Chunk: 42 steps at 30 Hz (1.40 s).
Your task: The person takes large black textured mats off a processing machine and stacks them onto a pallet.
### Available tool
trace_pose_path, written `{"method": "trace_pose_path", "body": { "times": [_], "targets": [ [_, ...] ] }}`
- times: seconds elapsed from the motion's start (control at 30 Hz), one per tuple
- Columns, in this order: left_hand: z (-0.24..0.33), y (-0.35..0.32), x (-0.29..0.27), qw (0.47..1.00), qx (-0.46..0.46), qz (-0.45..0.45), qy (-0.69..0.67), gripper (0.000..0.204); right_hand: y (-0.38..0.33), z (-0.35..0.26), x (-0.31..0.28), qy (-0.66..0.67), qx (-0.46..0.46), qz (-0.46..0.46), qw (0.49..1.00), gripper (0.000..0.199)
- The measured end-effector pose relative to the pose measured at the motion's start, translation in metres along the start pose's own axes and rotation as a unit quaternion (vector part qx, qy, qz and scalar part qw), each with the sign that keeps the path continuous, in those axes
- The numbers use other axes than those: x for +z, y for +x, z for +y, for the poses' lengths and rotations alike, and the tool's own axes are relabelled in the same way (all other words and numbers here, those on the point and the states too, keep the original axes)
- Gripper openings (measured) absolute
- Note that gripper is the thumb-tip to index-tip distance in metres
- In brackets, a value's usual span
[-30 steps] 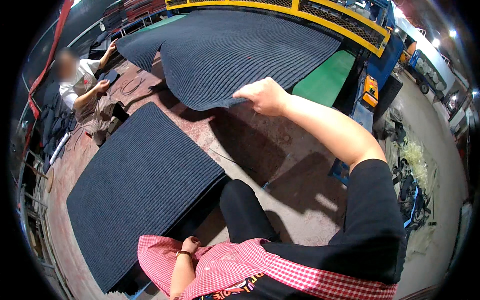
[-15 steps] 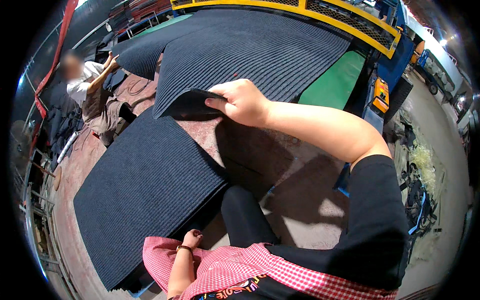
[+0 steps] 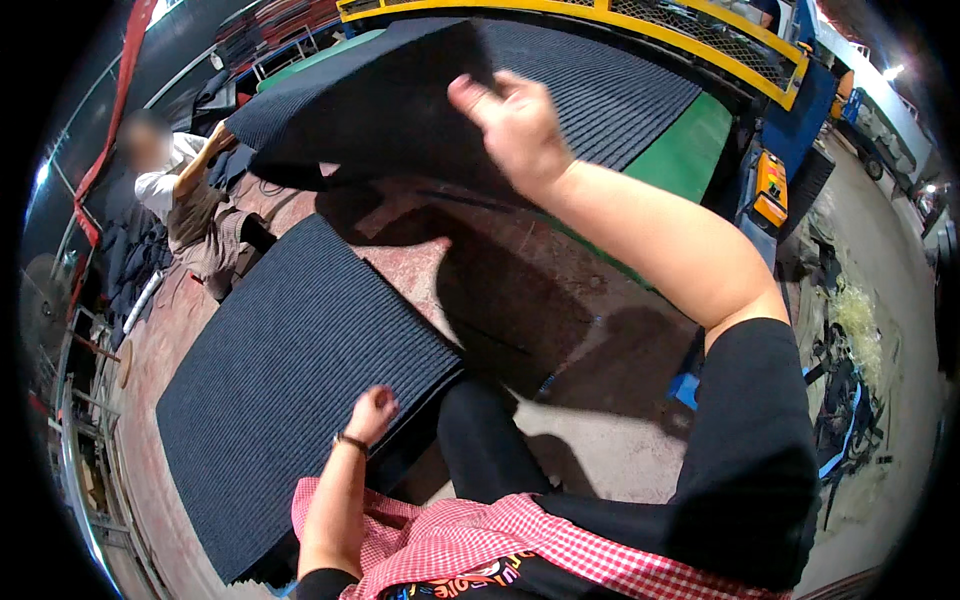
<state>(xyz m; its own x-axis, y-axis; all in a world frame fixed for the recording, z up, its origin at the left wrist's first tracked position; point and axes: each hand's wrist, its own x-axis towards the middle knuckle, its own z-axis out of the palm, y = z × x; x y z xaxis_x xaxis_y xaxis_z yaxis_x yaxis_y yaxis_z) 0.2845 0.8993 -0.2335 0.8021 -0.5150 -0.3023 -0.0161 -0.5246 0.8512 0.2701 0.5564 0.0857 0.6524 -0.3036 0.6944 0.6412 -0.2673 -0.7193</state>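
A dark ribbed mat (image 3: 390, 110) is lifted off the green machine bed, its smooth black underside facing me. My right hand (image 3: 525, 135) is raised at its near right edge, thumb in front and fingers closed on the edge. At the mat's far left corner, another person's hand (image 3: 222, 135) holds it too. Below, a stack of dark ribbed mats (image 3: 300, 380) lies in front of me on the left. Just above this stack's right edge hovers my left hand (image 3: 374, 412), fingers curled, with nothing visible in them.
Behind the lifted mat, more ribbed matting (image 3: 610, 90) lies on the green bed (image 3: 690, 150), under a yellow guard frame (image 3: 640, 20). An orange control box (image 3: 770, 190) stands at the right. The other person (image 3: 190, 190) is at the left. Scraps (image 3: 845, 400) litter the right-hand floor.
My right hand has risen and moved right and away, raising the mat's edge so its underside shows. My left hand has come forward over the stack's edge.
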Motion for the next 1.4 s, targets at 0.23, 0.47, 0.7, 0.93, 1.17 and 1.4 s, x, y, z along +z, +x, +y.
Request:
{"method": "trace_pose_path", "body": {
  "times": [0.23, 0.47, 0.7, 0.93, 1.17, 1.4],
  "targets": [
    [0.278, 0.108, -0.004, 0.934, 0.070, 0.086, -0.339, 0.054, 0.076, 0.060, -0.119, 0.131, 0.133, 0.325, 0.927, 0.028],
    [0.418, 0.170, 0.029, 0.937, -0.009, 0.044, -0.346, 0.106, 0.050, 0.083, -0.179, 0.059, 0.281, 0.396, 0.872, 0.027],
    [0.404, 0.191, 0.025, 0.947, 0.063, 0.215, -0.232, 0.042, 0.003, 0.038, -0.168, 0.058, 0.353, 0.120, 0.926, 0.017],
    [0.341, 0.186, -0.053, 0.895, 0.139, 0.406, -0.120, 0.037, -0.041, 0.020, -0.160, -0.375, 0.169, -0.282, 0.867, 0.109],
    [0.229, 0.089, -0.215, 0.871, 0.194, 0.450, -0.005, 0.025, -0.074, 0.054, -0.056, -0.632, -0.113, -0.301, 0.705, 0.062],
    [0.025, -0.097, -0.372, 0.875, 0.157, 0.452, 0.077, 0.023, -0.195, 0.064, 0.203, -0.459, -0.098, -0.465, 0.750, 0.065]
  ]
}}
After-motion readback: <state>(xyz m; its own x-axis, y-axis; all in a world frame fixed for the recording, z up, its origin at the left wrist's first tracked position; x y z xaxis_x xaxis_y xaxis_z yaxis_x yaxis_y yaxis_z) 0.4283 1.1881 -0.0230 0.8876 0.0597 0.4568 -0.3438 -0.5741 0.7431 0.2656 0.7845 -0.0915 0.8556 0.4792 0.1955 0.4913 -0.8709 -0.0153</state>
